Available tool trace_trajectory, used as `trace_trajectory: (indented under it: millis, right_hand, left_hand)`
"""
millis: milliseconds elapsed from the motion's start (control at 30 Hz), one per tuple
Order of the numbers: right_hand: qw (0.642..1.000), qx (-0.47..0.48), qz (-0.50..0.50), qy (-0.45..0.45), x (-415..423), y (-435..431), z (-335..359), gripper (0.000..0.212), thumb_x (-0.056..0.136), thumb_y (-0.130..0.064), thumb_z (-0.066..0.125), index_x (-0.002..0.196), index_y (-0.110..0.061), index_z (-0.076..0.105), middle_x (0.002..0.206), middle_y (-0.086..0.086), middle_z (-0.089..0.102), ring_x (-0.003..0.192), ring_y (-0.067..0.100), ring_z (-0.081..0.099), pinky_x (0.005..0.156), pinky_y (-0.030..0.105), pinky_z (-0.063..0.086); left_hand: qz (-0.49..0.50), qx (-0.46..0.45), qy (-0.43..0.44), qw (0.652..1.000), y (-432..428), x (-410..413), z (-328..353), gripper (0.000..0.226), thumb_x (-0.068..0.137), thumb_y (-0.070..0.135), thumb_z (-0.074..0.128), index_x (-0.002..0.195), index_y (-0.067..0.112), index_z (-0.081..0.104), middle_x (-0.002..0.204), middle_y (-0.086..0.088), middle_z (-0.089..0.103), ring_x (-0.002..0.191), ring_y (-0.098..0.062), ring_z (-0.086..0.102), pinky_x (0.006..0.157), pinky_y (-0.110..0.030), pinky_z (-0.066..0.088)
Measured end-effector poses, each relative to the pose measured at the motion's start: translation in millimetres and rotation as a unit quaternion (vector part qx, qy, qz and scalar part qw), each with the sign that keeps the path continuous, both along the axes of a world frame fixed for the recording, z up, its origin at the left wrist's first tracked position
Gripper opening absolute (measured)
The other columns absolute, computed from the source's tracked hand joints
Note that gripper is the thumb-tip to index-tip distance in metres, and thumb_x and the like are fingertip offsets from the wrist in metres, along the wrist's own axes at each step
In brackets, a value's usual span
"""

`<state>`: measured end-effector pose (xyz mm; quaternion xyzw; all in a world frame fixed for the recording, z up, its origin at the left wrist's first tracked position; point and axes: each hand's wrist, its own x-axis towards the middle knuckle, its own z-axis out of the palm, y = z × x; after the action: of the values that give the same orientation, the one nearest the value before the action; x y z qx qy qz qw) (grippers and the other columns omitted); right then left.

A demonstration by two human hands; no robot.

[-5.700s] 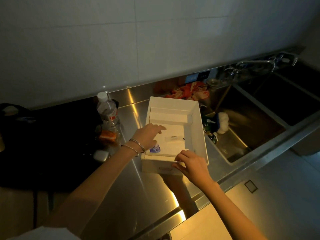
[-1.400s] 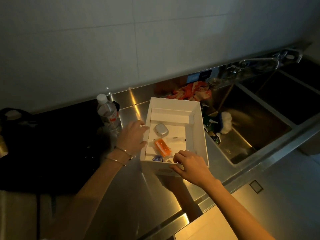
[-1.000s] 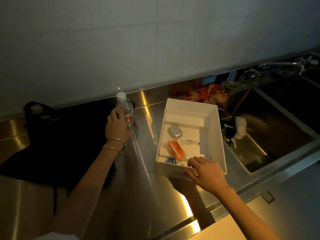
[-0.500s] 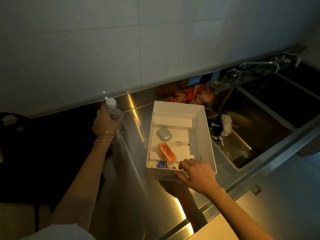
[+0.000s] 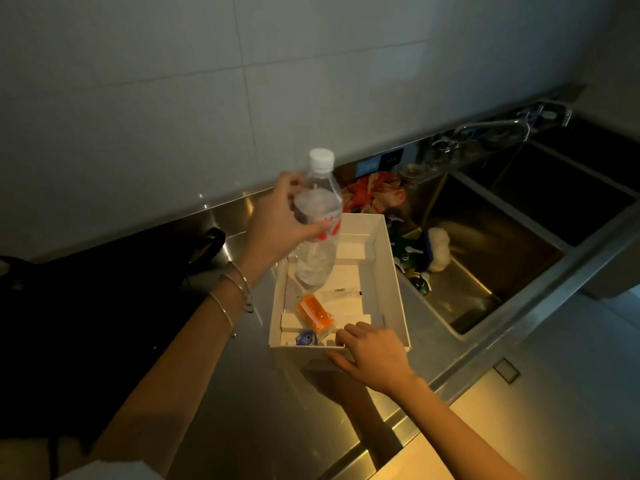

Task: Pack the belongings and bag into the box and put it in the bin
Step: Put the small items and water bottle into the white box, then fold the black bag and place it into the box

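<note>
Your left hand [image 5: 277, 225] grips the bottle [image 5: 317, 237] over the box [image 5: 393, 278], your right hand [image 5: 370, 351] pinches its rim — packet [image 5: 313, 311] in; bag [image 5: 86, 306], bin remain.

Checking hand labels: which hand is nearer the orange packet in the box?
Right. The right hand grips the box wall beside the orange packet; the left hand holds a bottle above the far end.

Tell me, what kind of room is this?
Probably a kitchen, maybe a working one: a long steel counter, a deep steel sink with a tap over it, and a tiled wall behind.
</note>
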<state>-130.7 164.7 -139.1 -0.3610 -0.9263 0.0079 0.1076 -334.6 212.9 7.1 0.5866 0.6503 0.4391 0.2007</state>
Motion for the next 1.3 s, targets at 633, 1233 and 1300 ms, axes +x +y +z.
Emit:
trace_trajectory:
  millis: [633, 1233, 1300]
  right_hand:
    - [1.000, -0.013, 0.009, -0.023, 2, 1, 2, 0.041, 0.086, -0.053, 0.029, 0.082, -0.025, 0.060, 0.069, -0.006, 0.063, 0.056, 0.009, 0.056, 0.044, 0.018, 0.031]
    - [0.997, -0.068, 0.032, -0.028, -4, -3, 12, 0.032, 0.089, -0.048, 0.037, 0.092, -0.025, 0.058, 0.085, -0.003, 0.066, 0.072, 0.014, 0.061, 0.052, 0.028, 0.047]
    - [0.995, -0.093, 0.041, -0.005, -14, -5, 18, 0.024, 0.089, -0.042, 0.048, 0.100, -0.023, 0.057, 0.093, 0.002, 0.066, 0.078, 0.020, 0.063, 0.057, 0.032, 0.049]
  left_hand:
    - [0.022, -0.256, -0.107, 0.961, 92, 71, -104, 0.057, 0.069, 0.031, 0.079, 0.117, 0.010, 0.056, 0.113, -0.008, 0.062, 0.102, -0.027, 0.060, 0.092, -0.040, 0.050]
    - [-0.075, -0.228, -0.032, 0.970, 38, 24, -71, 0.067, 0.086, 0.013, 0.061, 0.142, 0.010, 0.025, 0.148, -0.012, 0.032, 0.133, -0.026, 0.035, 0.104, -0.030, 0.033]
    - [-0.072, -0.173, -0.032, 0.982, 7, -1, -62, 0.051, 0.087, 0.006, 0.058, 0.135, 0.008, 0.040, 0.141, -0.011, 0.042, 0.129, -0.022, 0.040, 0.100, -0.024, 0.034]
